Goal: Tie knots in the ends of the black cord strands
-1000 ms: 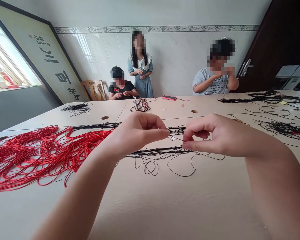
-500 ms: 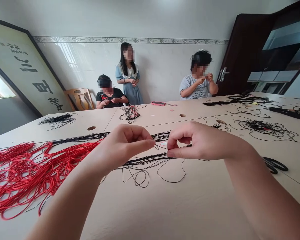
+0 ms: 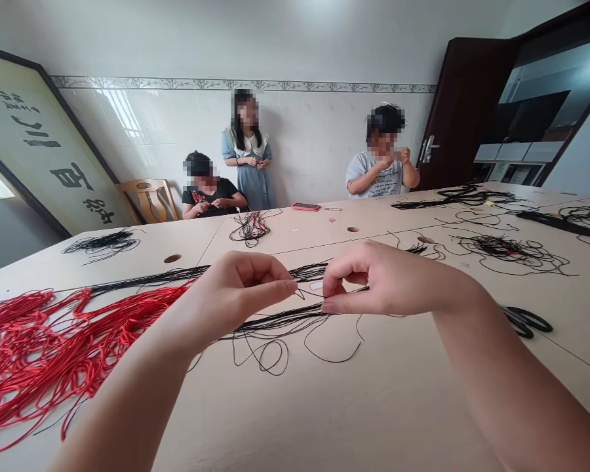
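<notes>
My left hand [image 3: 240,295] and my right hand [image 3: 381,278] hover over the table, fingertips pinched and a small gap between them. Each seems to pinch a thin black cord [image 3: 309,295], though the fingers hide its ends. A small white slip [image 3: 316,285] shows in the gap. Below my hands lies a long bundle of black cords [image 3: 280,320], with loose loops trailing towards me. A large heap of red cords [image 3: 54,354] spreads to the left of my left forearm.
Further black cord tangles [image 3: 501,248] lie on the pale table [image 3: 373,406], with black scissors [image 3: 525,321] at right and a pink phone [image 3: 305,206] at the far edge. Two seated people and one standing person [image 3: 246,154] are beyond the table, the seated ones [image 3: 382,176] working with their hands.
The whole view has swung, so the room and table sit further left and lower, and the scissors have come into view. My hands keep their pinch with the same small gap.
</notes>
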